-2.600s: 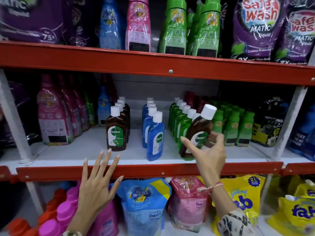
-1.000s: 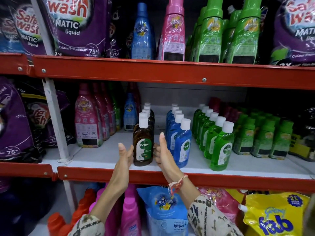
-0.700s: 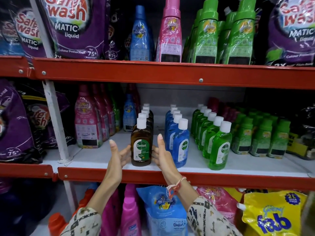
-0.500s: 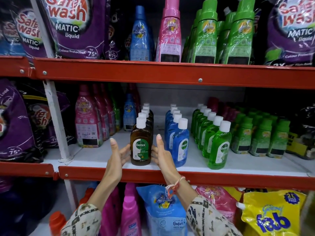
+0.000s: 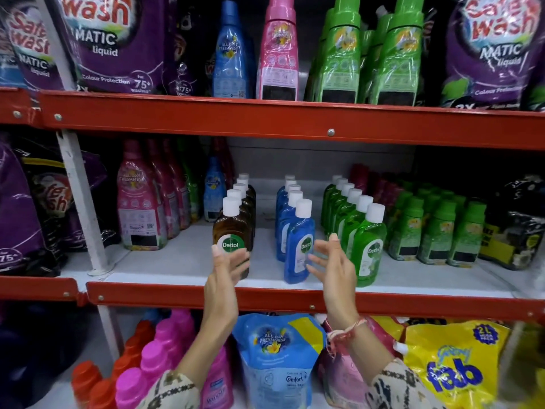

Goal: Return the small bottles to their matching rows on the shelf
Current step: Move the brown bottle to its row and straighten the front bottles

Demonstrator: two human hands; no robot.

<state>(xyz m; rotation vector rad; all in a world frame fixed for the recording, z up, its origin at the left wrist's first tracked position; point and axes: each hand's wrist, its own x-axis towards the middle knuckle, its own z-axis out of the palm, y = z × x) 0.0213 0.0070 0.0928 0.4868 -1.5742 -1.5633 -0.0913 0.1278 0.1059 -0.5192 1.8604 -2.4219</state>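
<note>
On the middle shelf (image 5: 188,261) of a red-framed shop rack, three rows of small white-capped bottles stand sorted by colour: the brown row (image 5: 239,214) at left, the blue row (image 5: 292,219) in the centre, the green row (image 5: 354,222) at right. A person's left hand (image 5: 225,270) hovers in front of the front brown bottle (image 5: 233,231), its grip open, fingers spread and partly covering the bottle's lower half; whether it touches the bottle cannot be told. The right hand (image 5: 333,267) is held, open and empty, just beside the front blue bottle (image 5: 299,246), between the blue and green rows. No bottle is being carried, and none appears out of place among the three rows, so the sorting looks finished or very nearly so; at most some squaring-up of the front bottles seems left. All bottles shown stand upright, capped and look full of liquid matching their colour. Larger pink bottles (image 5: 138,202) and green-capped bottles (image 5: 436,228) flank the rows, with purple detergent pouches (image 5: 118,45) on the shelf above and refill packs (image 5: 274,358) below
</note>
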